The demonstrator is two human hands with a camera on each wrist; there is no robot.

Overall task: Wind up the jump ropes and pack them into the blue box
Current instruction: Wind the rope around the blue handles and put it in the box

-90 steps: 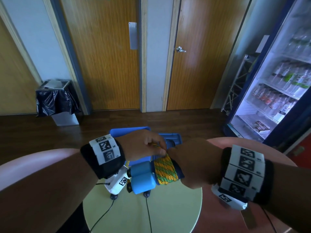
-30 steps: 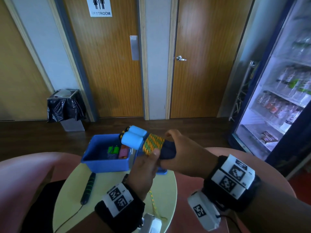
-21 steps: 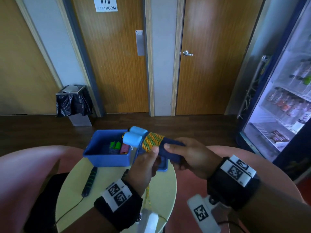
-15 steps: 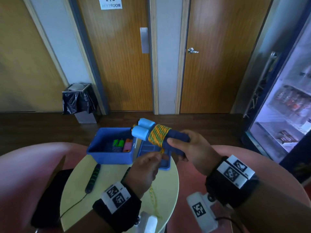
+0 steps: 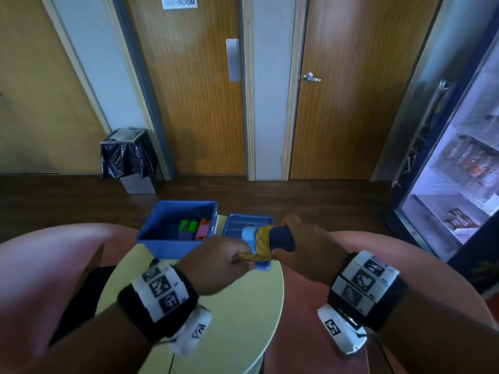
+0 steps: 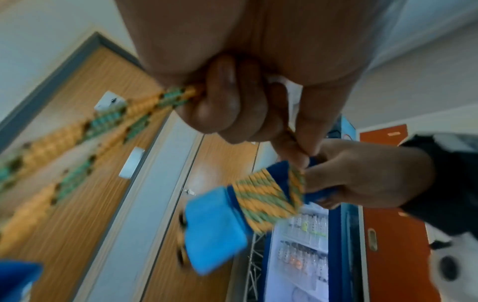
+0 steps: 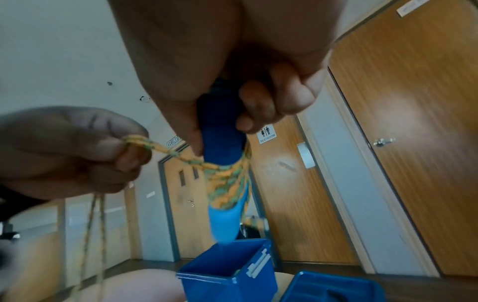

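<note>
Both wrist views are motion-blurred. The far ends of the 2 foam jump-rope handles, dark blue with light blue tips (image 5: 280,238), are hidden inside the right hand (image 5: 310,255), whose fingers are curled tight round the dark part. The yellow-and-green braided rope (image 5: 263,240) is seen wound in several turns round the handles. A short taut stretch of it is pinched in the closed left hand (image 5: 216,265), just beside the right; 2 loose strands hang below, cut off at the frame edge. The bundle is held above the round pale-yellow table (image 5: 243,319), near the open blue plastic box (image 5: 162,238). Green and pink items inside the box are hard to identify. The blue lid (image 5: 237,225) lies beside the box.
</note>
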